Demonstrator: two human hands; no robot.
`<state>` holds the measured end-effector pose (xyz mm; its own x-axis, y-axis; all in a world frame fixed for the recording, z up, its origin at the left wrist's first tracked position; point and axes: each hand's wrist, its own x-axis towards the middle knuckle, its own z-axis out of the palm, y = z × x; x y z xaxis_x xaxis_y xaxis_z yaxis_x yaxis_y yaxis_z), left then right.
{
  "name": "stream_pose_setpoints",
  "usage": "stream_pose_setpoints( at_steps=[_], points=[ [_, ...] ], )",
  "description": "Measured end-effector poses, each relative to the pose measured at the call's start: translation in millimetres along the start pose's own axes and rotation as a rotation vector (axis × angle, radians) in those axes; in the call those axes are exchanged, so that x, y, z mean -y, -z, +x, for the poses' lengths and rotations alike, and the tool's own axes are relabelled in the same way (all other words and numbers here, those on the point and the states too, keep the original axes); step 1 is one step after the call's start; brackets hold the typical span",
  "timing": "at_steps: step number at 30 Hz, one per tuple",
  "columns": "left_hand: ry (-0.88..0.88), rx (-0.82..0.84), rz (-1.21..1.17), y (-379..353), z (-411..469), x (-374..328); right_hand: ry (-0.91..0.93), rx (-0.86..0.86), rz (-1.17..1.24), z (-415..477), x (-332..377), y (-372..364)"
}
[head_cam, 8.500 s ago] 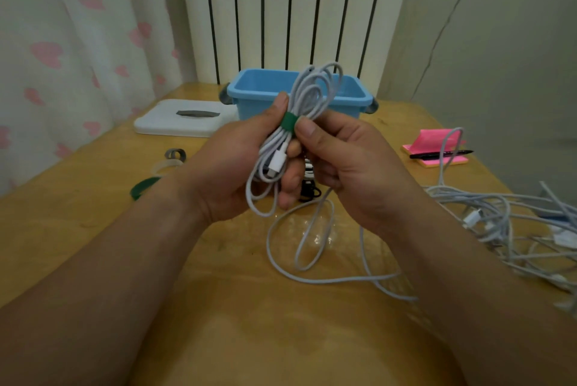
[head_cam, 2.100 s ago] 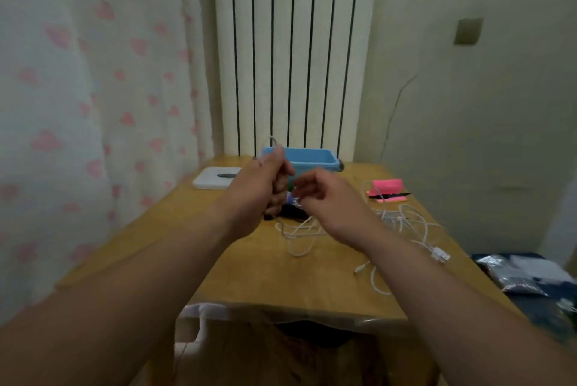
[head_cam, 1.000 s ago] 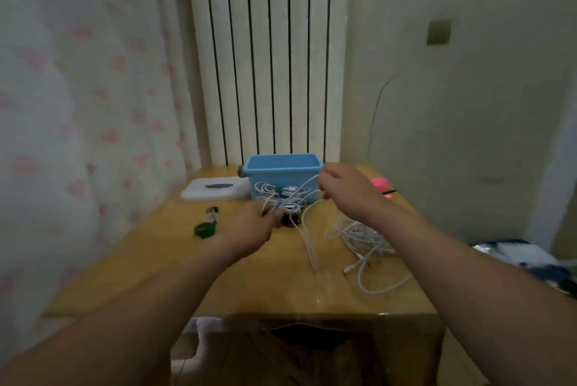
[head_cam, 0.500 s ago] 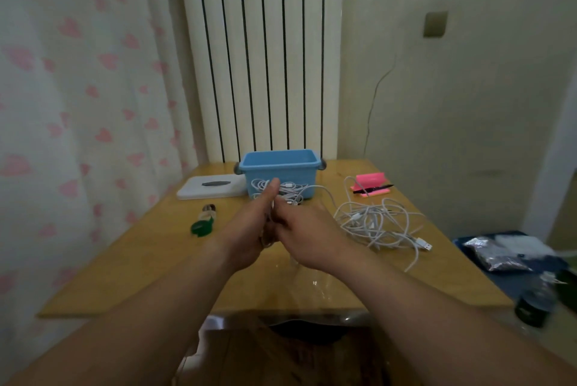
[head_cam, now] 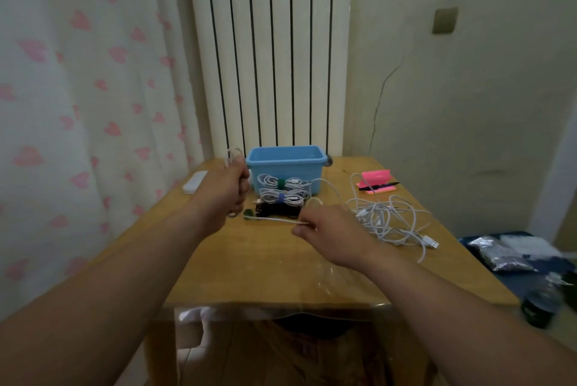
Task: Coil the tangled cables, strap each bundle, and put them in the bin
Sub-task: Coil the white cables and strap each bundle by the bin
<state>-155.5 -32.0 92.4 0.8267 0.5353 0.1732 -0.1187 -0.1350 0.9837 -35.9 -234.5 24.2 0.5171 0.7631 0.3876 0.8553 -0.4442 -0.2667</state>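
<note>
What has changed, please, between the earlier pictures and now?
The green-strapped white bundle was let go and lies before the blue bin. The left hand now grips loops of another white cable; the right hand pinches it, drawn rightward, apart. The blue bin and tangled pile stayed.

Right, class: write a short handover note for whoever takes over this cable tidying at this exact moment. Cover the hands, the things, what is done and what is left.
Left hand grips a part-wound coil of white cable. Right hand pinches the same cable, which is stretched between the two.
Three strapped bundles, two white and one black, lie on the table in front of the blue bin, not in it.
A loose tangle of white cables sits to the right.
Done: three bundles coiled and strapped.
Left: finish and strap this coil, work through the tangle, put every bundle in the bin.
</note>
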Motion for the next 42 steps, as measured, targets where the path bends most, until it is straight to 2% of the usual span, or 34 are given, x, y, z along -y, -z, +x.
stream_pose_setpoints(
  at_steps=[4, 8, 12, 14, 18, 21, 24, 27, 31, 33, 36, 38, 39, 42],
  points=[
    [-0.131, 0.051, 0.613, 6.7, -10.7, 12.2, -0.014, -0.057, -0.149, 9.2, -5.5, 12.9],
    [-0.089, 0.363, 0.832, -2.0, -20.9, 20.8, -0.031, -0.073, -0.099, 20.4, -2.6, 22.0],
    [-0.046, 0.498, 0.965, -15.4, -24.6, 44.4, -0.006, -0.122, -0.075, 29.5, 12.9, 31.0],
    [0.014, 0.458, 0.789, -14.9, -24.5, 53.3, -0.019, -0.098, -0.046, 30.7, 12.8, 33.6],
    [0.126, 0.288, 0.014, -10.2, -22.0, 60.2, -0.086, -0.048, 0.046, 29.8, -1.3, 27.3],
    [0.201, 0.147, -0.262, -17.4, -23.5, 65.6, -0.115, -0.081, 0.098, 26.8, -1.2, 9.1],
    [0.203, 0.061, -0.346, -34.8, -28.9, 67.4, -0.070, -0.123, 0.122, 23.6, 23.9, -5.5],
    [0.146, 0.075, -0.348, -47.5, -28.6, 63.7, 0.011, -0.127, 0.106, 20.6, 50.4, -14.7],
    [0.199, -0.053, -0.240, -47.1, -20.7, 63.8, 0.073, -0.104, 0.023, 14.8, 60.8, -23.5],
    [0.186, -0.103, -0.238, -45.2, -16.5, 64.0, 0.078, -0.075, 0.061, 12.8, 60.6, -23.6],
    [0.192, -0.168, -0.477, -32.5, -5.6, 48.3, 0.031, 0.002, 0.080, 8.8, 49.2, -22.1],
    [0.207, -0.234, -0.696, -12.0, 4.9, 31.7, -0.024, 0.127, 0.055, 3.0, 34.5, -23.4],
    [0.205, -0.259, -0.714, -0.9, 9.6, 24.6, -0.049, 0.173, 0.077, -0.9, 27.0, -24.5],
    [0.159, -0.245, -0.443, 22.3, 15.8, 18.2, -0.055, 0.158, 0.060, -7.7, 9.1, -28.4]
  ],
)
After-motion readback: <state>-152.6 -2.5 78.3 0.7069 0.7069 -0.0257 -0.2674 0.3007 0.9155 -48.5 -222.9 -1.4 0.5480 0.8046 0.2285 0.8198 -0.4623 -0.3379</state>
